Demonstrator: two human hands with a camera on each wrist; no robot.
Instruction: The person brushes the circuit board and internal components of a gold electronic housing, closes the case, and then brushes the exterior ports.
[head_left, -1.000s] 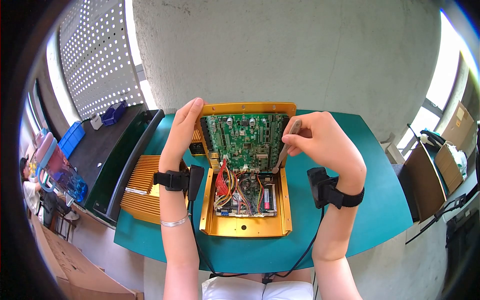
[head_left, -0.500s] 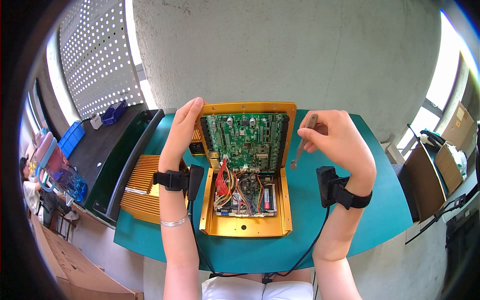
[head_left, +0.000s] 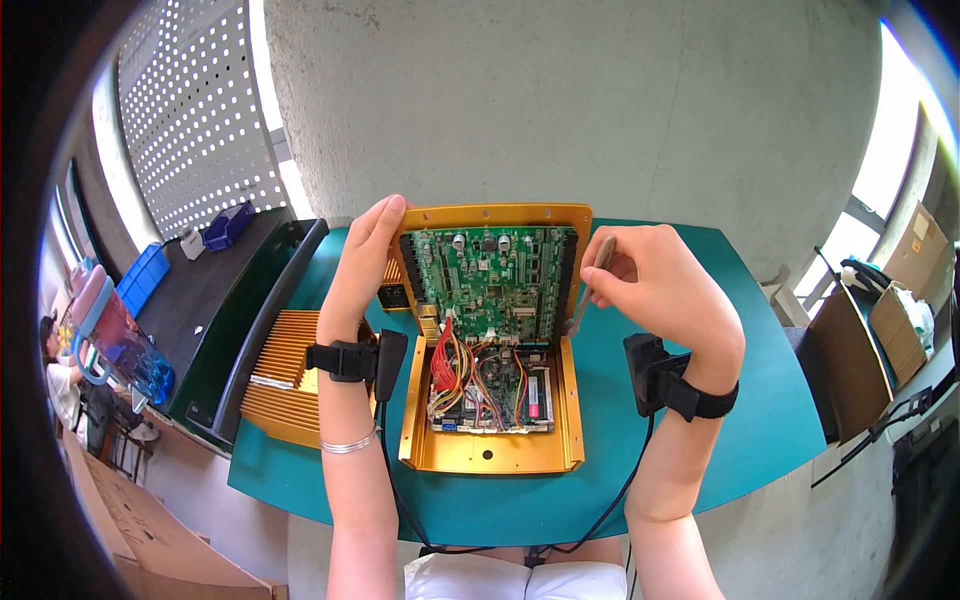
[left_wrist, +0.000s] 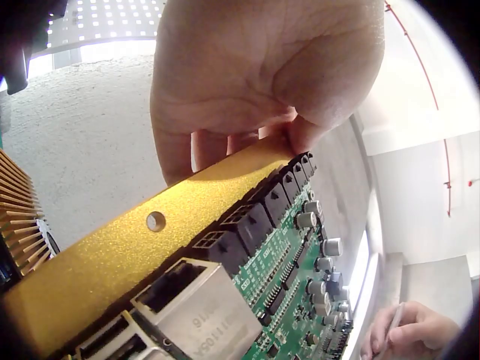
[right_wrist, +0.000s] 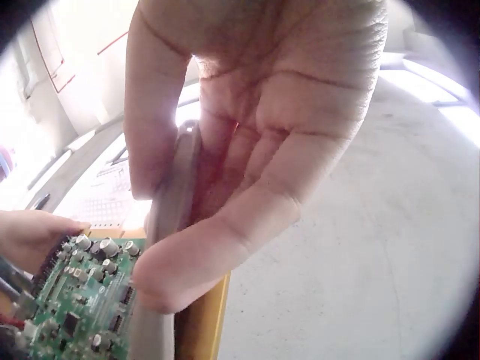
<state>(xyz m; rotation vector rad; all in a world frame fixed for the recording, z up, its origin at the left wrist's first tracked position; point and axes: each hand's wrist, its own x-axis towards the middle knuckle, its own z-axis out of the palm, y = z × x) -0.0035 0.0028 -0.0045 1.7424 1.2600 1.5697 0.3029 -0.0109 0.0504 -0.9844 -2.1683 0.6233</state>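
My left hand [head_left: 371,250] grips the upper left edge of a gold metal panel [head_left: 500,214], which stands upright with a green circuit board [head_left: 490,275] on its near face. In the left wrist view, the fingers reach behind the panel and the thumb lies at the board's connector side. Between thumb and fingers, my right hand [head_left: 665,285] pinches a slim grey tool [right_wrist: 156,334] with a small blunt head. The tool points down, its tip right at the panel's lower right edge. Below lies the open gold case [head_left: 490,460], bundled coloured wires [head_left: 450,375] running up to the board.
A finned gold heatsink case [head_left: 290,385] sits left on the green table [head_left: 690,430], beneath my left forearm. Black cables [head_left: 628,480] hang from both wrist straps. Further left are a dark bench [head_left: 215,310] with blue bins and a tumbler [head_left: 110,330].
My right hand drew the tool rightward off the board's lower right corner, then brought it partway back left to the panel's edge. The left hand and panel have stayed put.
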